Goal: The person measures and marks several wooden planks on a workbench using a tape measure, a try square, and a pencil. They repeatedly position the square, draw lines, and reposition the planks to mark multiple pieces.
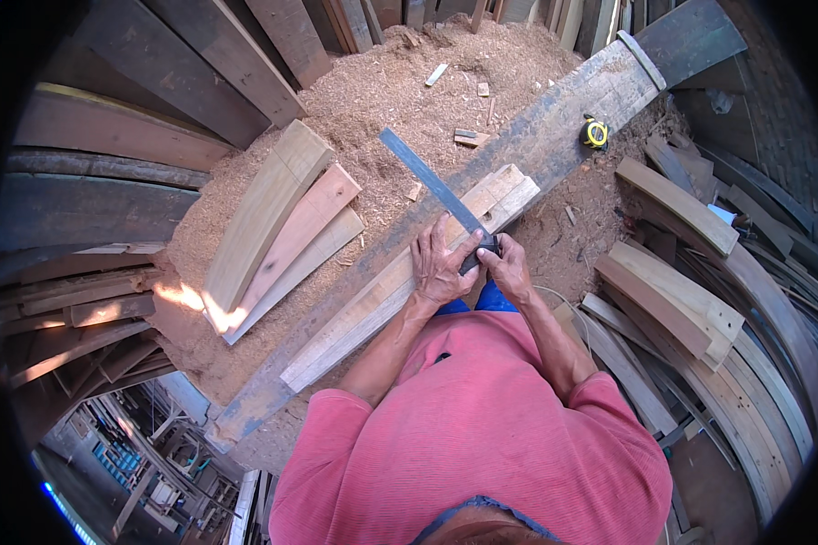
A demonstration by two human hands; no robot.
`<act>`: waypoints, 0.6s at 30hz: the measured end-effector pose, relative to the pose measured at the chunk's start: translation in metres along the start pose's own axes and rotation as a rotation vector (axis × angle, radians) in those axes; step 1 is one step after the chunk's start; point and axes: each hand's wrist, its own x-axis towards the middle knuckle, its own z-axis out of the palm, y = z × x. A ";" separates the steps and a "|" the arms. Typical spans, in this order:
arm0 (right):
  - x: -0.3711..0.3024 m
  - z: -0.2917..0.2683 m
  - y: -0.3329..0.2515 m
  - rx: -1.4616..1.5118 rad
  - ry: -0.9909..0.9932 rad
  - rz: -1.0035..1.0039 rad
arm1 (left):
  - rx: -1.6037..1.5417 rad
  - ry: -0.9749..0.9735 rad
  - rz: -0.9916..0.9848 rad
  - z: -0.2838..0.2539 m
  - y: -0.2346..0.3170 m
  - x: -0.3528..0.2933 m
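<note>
A metal try square (432, 182) with a long grey blade lies across pale wooden boards (373, 304) stacked on a long dark plank (554, 127). My left hand (441, 263) presses flat on the boards and holds the square's blade near its dark stock. My right hand (509, 268) grips the stock end of the square from the right. The blade points away toward the upper left over the sawdust.
A yellow tape measure (594, 133) sits on the plank farther up. Three curved boards (282, 227) lie on the sawdust (382, 100) to the left. Stacks of curved wooden pieces (682, 291) fill the right, dark planks (109, 136) the left.
</note>
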 end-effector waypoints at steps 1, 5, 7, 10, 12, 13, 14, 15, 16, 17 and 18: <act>0.000 0.000 0.000 0.007 -0.001 0.012 | -0.002 0.003 0.003 0.000 0.000 0.000; 0.001 -0.001 0.002 0.010 -0.008 -0.004 | 0.004 0.000 0.002 0.000 0.000 0.000; 0.001 -0.001 0.002 -0.011 -0.004 -0.010 | 0.011 -0.001 0.003 0.000 0.000 0.000; 0.001 -0.001 0.001 0.043 -0.027 -0.029 | 0.015 0.012 0.009 0.001 0.000 0.000; 0.001 -0.002 0.000 0.040 -0.030 -0.021 | 0.021 0.010 0.011 0.001 0.000 0.000; 0.001 -0.002 -0.001 0.038 -0.031 -0.018 | 0.023 0.010 0.014 0.001 0.000 0.000; 0.002 -0.003 -0.002 0.016 -0.035 -0.004 | 0.022 0.011 0.016 0.001 0.000 0.000; 0.002 -0.004 -0.003 -0.007 -0.039 0.009 | 0.022 0.013 0.018 0.001 0.000 0.000; 0.003 -0.005 -0.004 -0.042 -0.034 0.033 | 0.021 0.015 0.021 0.001 0.000 0.000; 0.003 -0.006 -0.004 -0.037 -0.043 0.023 | 0.022 0.004 0.018 0.001 0.000 0.000; 0.004 -0.006 -0.004 -0.045 -0.044 0.023 | 0.024 -0.006 0.015 0.000 0.000 0.000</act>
